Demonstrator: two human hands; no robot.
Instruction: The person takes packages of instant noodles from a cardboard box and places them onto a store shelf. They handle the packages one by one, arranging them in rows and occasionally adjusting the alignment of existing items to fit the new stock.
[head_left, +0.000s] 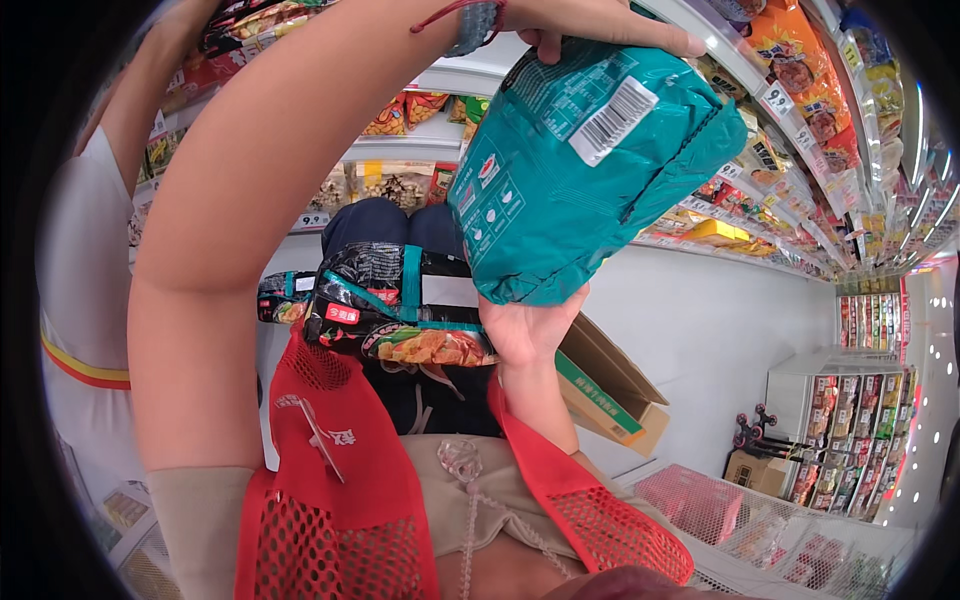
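Note:
A teal plastic food package (592, 172) with a white barcode label and a serrated seam is held up before me. My left hand (592, 22) grips its upper edge, partly cut off by the top of the view. Under its lower end, my right hand (529, 322) holds it with the palm turned up; some fingers are hidden behind the package. Black instant-noodle packages (397, 300) with teal bands and a food picture rest at my thighs, just left of my right hand. A smaller-looking black package (285, 296) lies farther left.
Snack shelves (750, 180) with price tags curve along the top and right. An opened cardboard box (611, 382) stands right of my right forearm. At the left edge is another person in a white garment (86, 300). A wire-mesh bin (697, 502) sits lower right.

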